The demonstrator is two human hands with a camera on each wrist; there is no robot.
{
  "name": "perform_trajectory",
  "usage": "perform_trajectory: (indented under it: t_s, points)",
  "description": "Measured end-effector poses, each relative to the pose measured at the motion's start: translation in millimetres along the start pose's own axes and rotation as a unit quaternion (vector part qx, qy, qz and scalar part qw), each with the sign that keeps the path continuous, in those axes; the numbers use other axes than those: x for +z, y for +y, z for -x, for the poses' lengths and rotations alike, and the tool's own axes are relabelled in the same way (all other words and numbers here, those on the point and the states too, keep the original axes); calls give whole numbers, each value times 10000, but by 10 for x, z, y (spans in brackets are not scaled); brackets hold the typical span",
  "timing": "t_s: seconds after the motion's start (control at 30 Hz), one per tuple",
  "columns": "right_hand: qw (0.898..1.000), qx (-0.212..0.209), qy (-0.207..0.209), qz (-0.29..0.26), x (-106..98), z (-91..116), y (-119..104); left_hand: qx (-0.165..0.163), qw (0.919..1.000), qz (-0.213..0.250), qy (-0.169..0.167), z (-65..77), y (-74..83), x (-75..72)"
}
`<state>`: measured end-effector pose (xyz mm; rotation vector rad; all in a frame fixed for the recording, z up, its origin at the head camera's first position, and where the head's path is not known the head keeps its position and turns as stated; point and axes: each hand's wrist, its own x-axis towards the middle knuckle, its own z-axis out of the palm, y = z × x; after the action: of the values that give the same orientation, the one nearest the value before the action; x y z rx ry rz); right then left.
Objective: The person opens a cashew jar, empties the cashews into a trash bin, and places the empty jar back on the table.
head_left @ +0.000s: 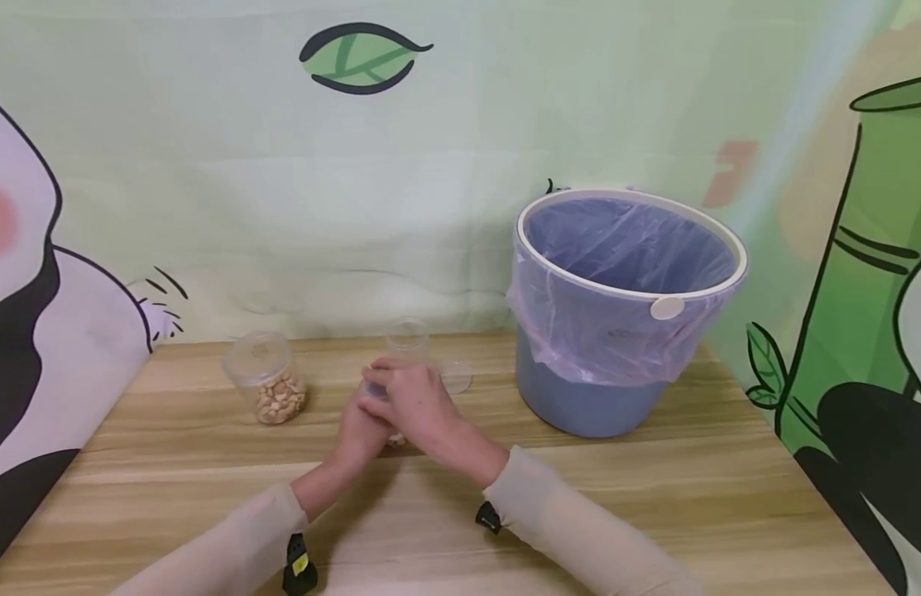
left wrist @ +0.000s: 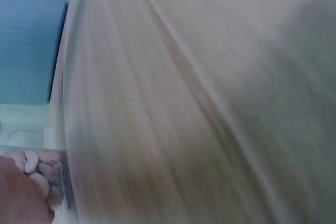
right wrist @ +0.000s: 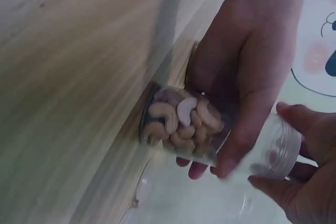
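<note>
My left hand (head_left: 361, 430) grips the body of a small clear jar (right wrist: 220, 142), its thumb and fingers around the wall. Cashews (right wrist: 184, 116) fill the jar's lower part, and it stands upright on the table. My right hand (head_left: 421, 406) pinches the clear lid (right wrist: 290, 148) at the jar's top between thumb and fingers. Whether the lid is loose or tight cannot be seen. In the head view the hands hide most of this jar. The left wrist view catches only a corner of the jar with cashews (left wrist: 39, 174) beside part of a hand.
A second clear jar (head_left: 244, 360) with cashews and a lid stands at left. Behind my hands is another clear jar (head_left: 407, 333), partly hidden, with a round clear lid (head_left: 456, 377) lying beside it. A blue bin (head_left: 590, 406) with a pink liner stands at right on the wooden table (head_left: 654, 497).
</note>
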<state>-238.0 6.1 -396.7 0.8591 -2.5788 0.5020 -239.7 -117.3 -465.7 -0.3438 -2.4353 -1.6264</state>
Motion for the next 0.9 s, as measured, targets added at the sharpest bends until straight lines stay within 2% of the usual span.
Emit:
perform_trajectory:
  t_s: [0.07,0.13,0.2,0.3,0.4,0.43,0.5,0.63,0.73,0.8,0.87,0.9]
  points:
    - [9996,-138,-58,-221,-17,5,48,104,9998,80,-138,-19,-46,-24]
    - [9968,-372,-195,-680,-30,6,142,105,9966,464,-671,-55,-102,-87]
    - [9910,-602,-378,-1137,-42,-7,243,99,9891,636,-1327,-122,-153,-167]
    - [9844,-820,-605,-1434,-53,-53,328,152,9721,515,-2283,-252,-214,-306]
    - [9847,-924,-647,-1328,-45,-81,318,446,9649,-14,-2589,-306,-224,-377]
    - [9858,-885,-636,-1276,-35,-79,296,418,9658,-15,-2561,-283,-220,-387]
    - [9878,-729,-532,-1272,-5,-48,252,223,9735,45,-2274,-190,-203,-360]
    - [9948,-298,-140,-965,41,45,151,-149,9889,522,-1381,26,-143,-184]
    - [9985,-78,190,-500,48,80,67,105,9969,369,-687,84,-103,-45]
    - [9993,-19,293,-247,44,80,21,147,9989,331,-307,95,-97,9]
    - [9994,-108,230,-213,32,61,10,211,9994,244,-110,88,-111,8]
    - [9993,-217,132,-283,20,47,22,197,9994,243,-125,83,-122,-10]
